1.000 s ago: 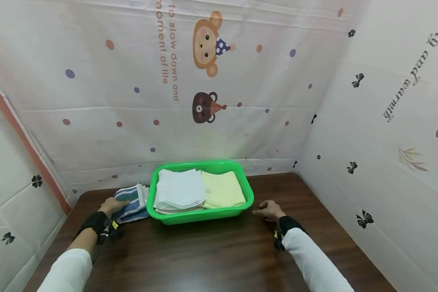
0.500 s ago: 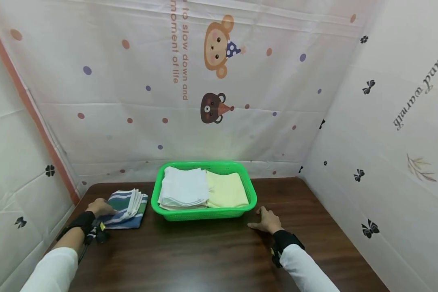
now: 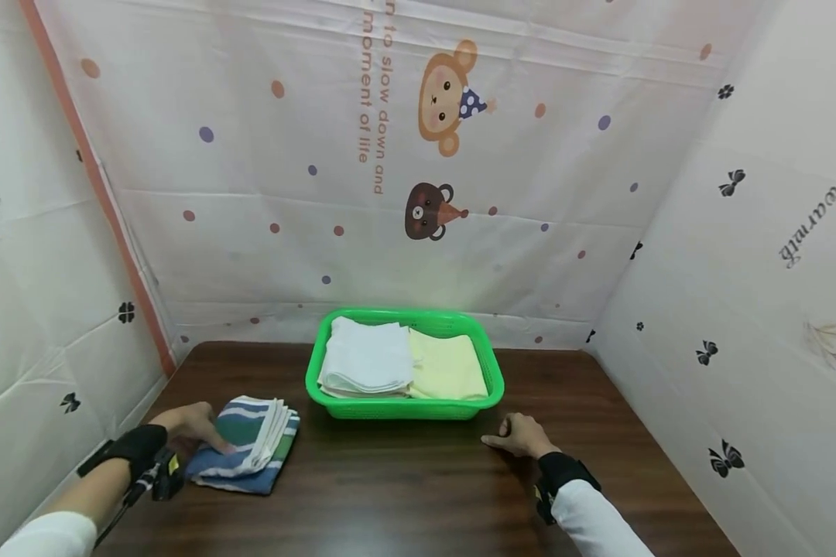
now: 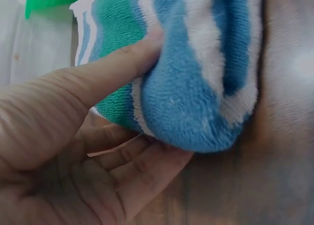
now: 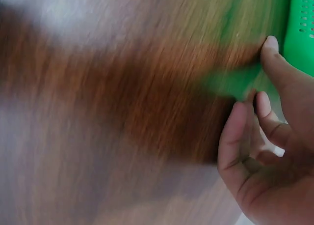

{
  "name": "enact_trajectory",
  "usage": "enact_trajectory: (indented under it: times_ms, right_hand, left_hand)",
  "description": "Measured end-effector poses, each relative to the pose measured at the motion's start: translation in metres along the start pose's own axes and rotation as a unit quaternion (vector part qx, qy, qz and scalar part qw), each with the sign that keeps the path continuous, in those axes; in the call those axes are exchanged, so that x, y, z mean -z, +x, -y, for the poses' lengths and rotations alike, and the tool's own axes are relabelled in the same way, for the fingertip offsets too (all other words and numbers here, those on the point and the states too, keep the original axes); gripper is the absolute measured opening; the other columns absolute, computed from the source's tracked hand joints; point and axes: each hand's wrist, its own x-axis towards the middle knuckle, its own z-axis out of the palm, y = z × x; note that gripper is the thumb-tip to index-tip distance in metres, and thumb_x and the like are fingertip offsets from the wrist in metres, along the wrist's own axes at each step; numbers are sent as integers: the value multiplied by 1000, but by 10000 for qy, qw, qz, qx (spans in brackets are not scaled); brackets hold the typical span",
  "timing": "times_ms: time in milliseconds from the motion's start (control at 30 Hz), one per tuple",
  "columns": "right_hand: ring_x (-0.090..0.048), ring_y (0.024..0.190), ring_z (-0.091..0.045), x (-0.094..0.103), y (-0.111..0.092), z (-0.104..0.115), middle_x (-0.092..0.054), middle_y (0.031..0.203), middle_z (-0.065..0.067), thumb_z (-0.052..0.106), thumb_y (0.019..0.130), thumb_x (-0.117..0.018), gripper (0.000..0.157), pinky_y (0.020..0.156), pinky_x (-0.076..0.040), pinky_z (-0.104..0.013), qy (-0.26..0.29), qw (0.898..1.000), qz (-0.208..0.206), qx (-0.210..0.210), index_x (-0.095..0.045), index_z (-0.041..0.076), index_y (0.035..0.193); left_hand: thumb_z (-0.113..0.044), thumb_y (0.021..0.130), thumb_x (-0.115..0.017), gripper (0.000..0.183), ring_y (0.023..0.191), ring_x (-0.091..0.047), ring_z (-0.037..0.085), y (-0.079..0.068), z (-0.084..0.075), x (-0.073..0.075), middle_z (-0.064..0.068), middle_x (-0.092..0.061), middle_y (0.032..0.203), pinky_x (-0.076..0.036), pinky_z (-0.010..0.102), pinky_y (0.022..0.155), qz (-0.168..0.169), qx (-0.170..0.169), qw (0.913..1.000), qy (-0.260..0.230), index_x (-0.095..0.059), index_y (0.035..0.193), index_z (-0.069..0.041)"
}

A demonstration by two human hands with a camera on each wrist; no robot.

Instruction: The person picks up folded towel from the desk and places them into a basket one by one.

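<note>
A folded towel (image 3: 247,442) with blue, green and white stripes lies on the left side of the table. My left hand (image 3: 191,427) grips its left edge. In the left wrist view the thumb (image 4: 115,63) presses on top of the towel (image 4: 191,87) while the other fingers (image 4: 142,171) reach under its edge. On the right, my right hand (image 3: 522,435) is low by the tabletop, just in front of the basket's right corner. Its fingers are loosely bent and hold nothing, as the right wrist view shows for the right hand (image 5: 274,136).
A green plastic basket (image 3: 404,410) stands at the back of the brown wooden table (image 3: 390,480). Inside it are a stack of folded white cloths (image 3: 367,360) and folded yellow cloth (image 3: 447,367), side by side. Printed sheets (image 3: 362,263) hang behind and along both sides.
The left hand has drawn the striped towel away from the basket's left side, toward the front left. My right hand has shifted slightly toward me. The head view has turned left.
</note>
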Motion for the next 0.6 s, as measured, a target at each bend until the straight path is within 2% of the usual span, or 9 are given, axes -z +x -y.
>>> enact_trajectory:
  times_ms: [100,200,267,367,433,467,500,533,600]
  right_hand:
    - [-57,58,-17,-1,-2,2,-57,72,-5,30,86,-83,34,53,-44,-26,202,9997,-29,-101,-57,8,79]
    - [-55,58,-15,0,-10,6,-58,69,-2,29,85,-83,32,54,-42,-25,-12,10000,-13,-84,-60,9,76]
    - [-53,58,-14,1,-14,12,-58,67,-1,28,85,-83,31,55,-41,-25,-145,9998,46,130,-62,9,74]
    - [-52,58,-13,1,-19,24,-58,64,1,26,86,-83,30,56,-40,-24,-125,9980,188,590,-64,7,71]
    - [-51,57,-11,-1,-19,32,-57,61,2,26,87,-81,31,55,-40,-24,-49,9956,298,888,-66,6,69]
    - [-50,56,-10,-3,-20,36,-56,60,4,26,88,-81,32,55,-39,-23,-28,9944,365,993,-66,6,68]
    - [-50,55,-10,-5,-19,40,-54,59,5,26,89,-80,33,54,-38,-22,0,9932,423,1088,-67,6,67]
    - [-48,54,-9,-6,-19,43,-52,57,6,26,89,-79,34,53,-37,-22,45,9919,489,1175,-66,6,65]
    - [-44,52,-8,-10,-19,52,-48,55,7,26,91,-77,37,53,-34,-21,182,9893,603,1312,-64,5,63]
  left_hand:
    - [-38,79,-90,94,105,-63,43,5,-2,-11,33,-59,114,-59,51,89,0,-40,10000,-29,-42,126,27]
    - [-43,75,-91,96,102,-65,40,25,3,-33,29,-62,111,-61,48,84,69,-119,9999,-49,-45,127,24]
    - [-42,70,-95,103,104,-66,39,46,12,-49,29,-61,115,-61,49,83,114,-41,9990,-423,-43,132,22]
    - [-45,62,-98,118,103,-66,38,94,28,-69,31,-58,121,-62,50,79,313,-37,9970,-711,-37,139,20]
    - [-47,53,-101,126,100,-67,36,120,30,-79,29,-57,121,-62,49,74,338,-17,9957,-868,-38,141,17]
    - [-48,50,-102,127,97,-67,35,127,27,-84,29,-56,120,-62,49,72,365,-62,9956,-863,-38,140,17]
    - [-50,48,-102,126,94,-67,33,128,20,-89,27,-57,117,-62,47,71,359,-115,9958,-833,-41,137,16]
    - [-50,47,-102,123,93,-67,32,124,9,-94,26,-57,115,-63,46,70,331,-159,9954,-890,-43,134,14]
    - [-48,49,-102,111,91,-67,30,103,-20,-102,22,-58,109,-63,45,70,178,-238,9952,-935,-49,127,11]
